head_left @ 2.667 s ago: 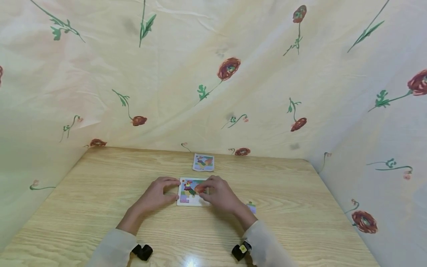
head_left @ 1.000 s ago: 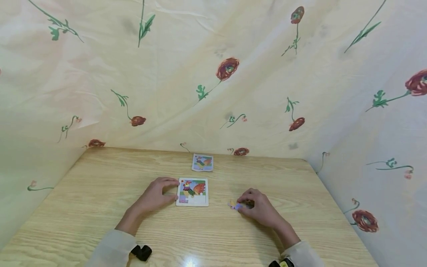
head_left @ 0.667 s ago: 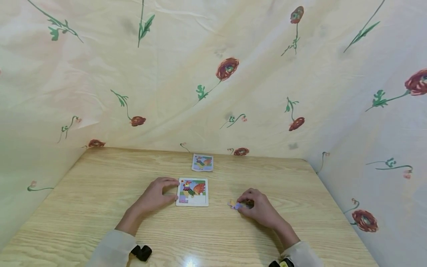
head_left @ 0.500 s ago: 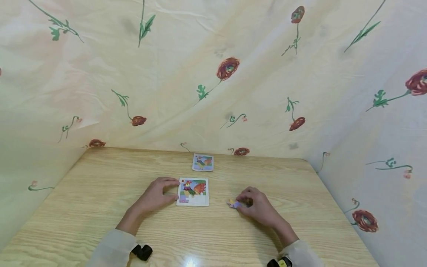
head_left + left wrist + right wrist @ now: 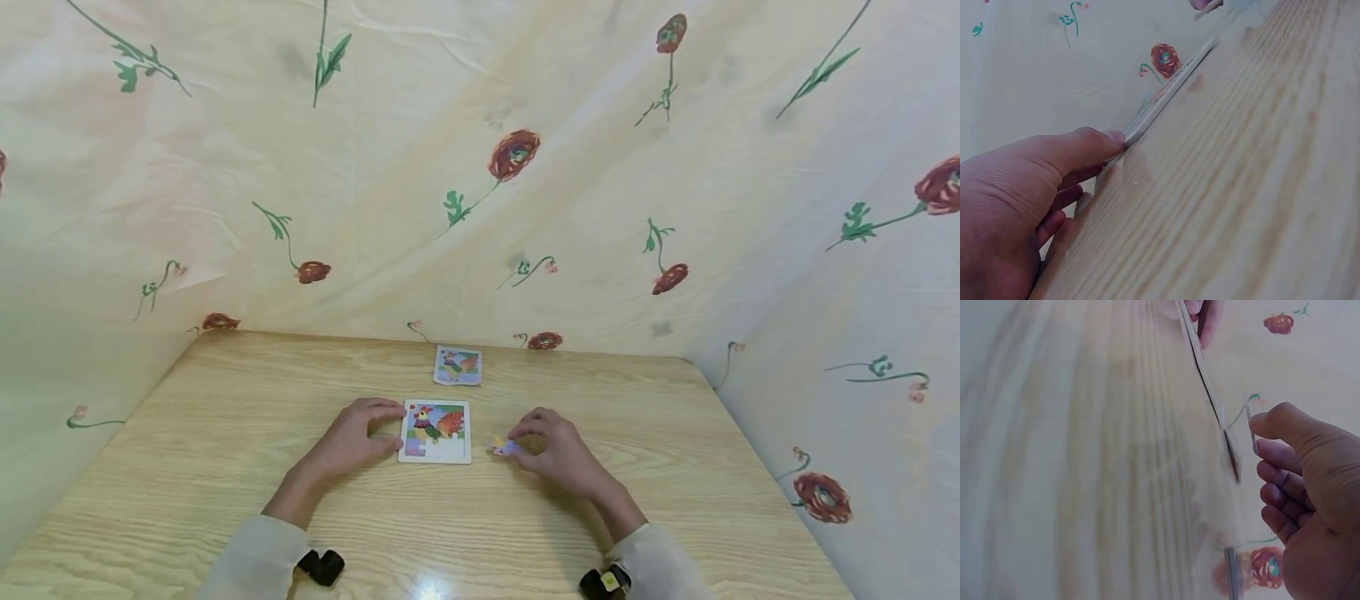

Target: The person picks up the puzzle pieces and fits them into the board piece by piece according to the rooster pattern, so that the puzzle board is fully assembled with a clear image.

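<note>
In the head view my left hand (image 5: 358, 439) holds the left edge of a white-framed jigsaw puzzle (image 5: 437, 455) with thumb and fingers. Its picture is a rooster, with a white bare area at the lower right. The left wrist view shows my thumb (image 5: 1107, 137) pressing on the corner of the puzzle frame (image 5: 1166, 100), which lies flat. To the right of the frame, my right hand (image 5: 561, 457) pinches a yellow and purple puzzle piece (image 5: 504, 447) between thumb and fingertips. The piece (image 5: 1251, 430) appears edge-on in the right wrist view, apart from the frame.
A square picture card (image 5: 457, 365) with the same rooster lies behind the puzzle. A thin, grey-edged thing (image 5: 1233, 575) stands out low in the right wrist view. Beyond the wooden table (image 5: 300, 367) hangs a floral cloth (image 5: 390, 167).
My right hand left the puzzle, went right to the loose piece, and has now moved back leftward with the piece pinched. My left hand has stayed at the frame.
</note>
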`<action>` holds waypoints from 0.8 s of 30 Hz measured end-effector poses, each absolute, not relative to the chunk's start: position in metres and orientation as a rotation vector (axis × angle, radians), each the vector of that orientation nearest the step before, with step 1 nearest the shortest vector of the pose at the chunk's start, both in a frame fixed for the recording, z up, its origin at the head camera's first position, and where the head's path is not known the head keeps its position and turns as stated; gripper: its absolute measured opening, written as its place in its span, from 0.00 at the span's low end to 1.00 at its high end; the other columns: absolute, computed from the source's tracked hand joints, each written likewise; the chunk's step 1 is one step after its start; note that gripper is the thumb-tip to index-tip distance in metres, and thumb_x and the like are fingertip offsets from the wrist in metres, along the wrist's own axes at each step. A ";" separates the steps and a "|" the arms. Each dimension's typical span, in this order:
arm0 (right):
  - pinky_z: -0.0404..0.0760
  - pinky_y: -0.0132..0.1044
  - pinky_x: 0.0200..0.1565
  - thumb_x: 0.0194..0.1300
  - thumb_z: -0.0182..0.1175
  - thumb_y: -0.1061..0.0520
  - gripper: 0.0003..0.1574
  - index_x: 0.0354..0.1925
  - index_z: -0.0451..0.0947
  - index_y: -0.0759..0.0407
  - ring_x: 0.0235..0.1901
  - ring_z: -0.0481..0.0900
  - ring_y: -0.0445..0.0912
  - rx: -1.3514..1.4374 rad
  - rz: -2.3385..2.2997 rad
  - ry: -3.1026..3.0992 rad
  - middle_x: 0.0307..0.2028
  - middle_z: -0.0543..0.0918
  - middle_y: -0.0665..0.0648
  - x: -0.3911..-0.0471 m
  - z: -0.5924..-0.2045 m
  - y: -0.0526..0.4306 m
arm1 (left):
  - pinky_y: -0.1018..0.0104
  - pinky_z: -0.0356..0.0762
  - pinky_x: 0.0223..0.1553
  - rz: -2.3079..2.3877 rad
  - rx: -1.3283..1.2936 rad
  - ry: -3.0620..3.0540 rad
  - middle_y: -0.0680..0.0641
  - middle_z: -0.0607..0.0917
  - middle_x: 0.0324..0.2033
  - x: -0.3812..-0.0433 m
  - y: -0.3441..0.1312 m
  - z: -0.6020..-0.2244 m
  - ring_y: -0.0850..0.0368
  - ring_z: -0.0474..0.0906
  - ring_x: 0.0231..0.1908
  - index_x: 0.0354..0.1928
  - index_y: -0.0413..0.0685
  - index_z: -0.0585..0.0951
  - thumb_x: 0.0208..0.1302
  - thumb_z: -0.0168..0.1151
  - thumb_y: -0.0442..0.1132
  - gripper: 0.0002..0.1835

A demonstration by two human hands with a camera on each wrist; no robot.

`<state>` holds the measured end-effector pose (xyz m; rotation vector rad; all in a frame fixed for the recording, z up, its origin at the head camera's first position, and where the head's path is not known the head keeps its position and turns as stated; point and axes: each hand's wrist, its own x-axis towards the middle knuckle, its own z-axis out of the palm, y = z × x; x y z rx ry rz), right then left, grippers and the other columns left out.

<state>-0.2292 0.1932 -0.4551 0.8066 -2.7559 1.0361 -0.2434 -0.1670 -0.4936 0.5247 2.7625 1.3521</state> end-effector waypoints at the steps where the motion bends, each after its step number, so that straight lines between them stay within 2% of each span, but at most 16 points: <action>1: 0.82 0.43 0.47 0.61 0.75 0.58 0.07 0.39 0.88 0.51 0.47 0.80 0.49 0.814 1.042 -2.751 0.42 0.84 0.51 -0.230 -0.454 0.190 | 0.37 0.65 0.73 1.349 0.533 2.766 0.48 0.79 0.66 -0.243 -0.167 -0.494 0.41 0.67 0.72 0.64 0.54 0.83 0.64 0.73 0.44 0.25; 19: 0.82 0.44 0.47 0.62 0.74 0.57 0.08 0.41 0.89 0.54 0.48 0.79 0.51 0.975 1.125 -2.757 0.44 0.84 0.52 -0.242 -0.449 0.128 | 0.36 0.66 0.72 1.346 0.569 2.778 0.47 0.81 0.65 -0.244 -0.167 -0.494 0.39 0.69 0.71 0.62 0.51 0.84 0.63 0.73 0.43 0.24; 24: 0.80 0.36 0.44 0.64 0.72 0.57 0.08 0.43 0.90 0.54 0.48 0.79 0.49 1.005 1.171 -2.788 0.46 0.84 0.50 -0.247 -0.451 0.114 | 0.36 0.66 0.72 1.351 0.559 2.769 0.47 0.80 0.65 -0.242 -0.167 -0.493 0.39 0.68 0.71 0.63 0.51 0.84 0.64 0.73 0.44 0.25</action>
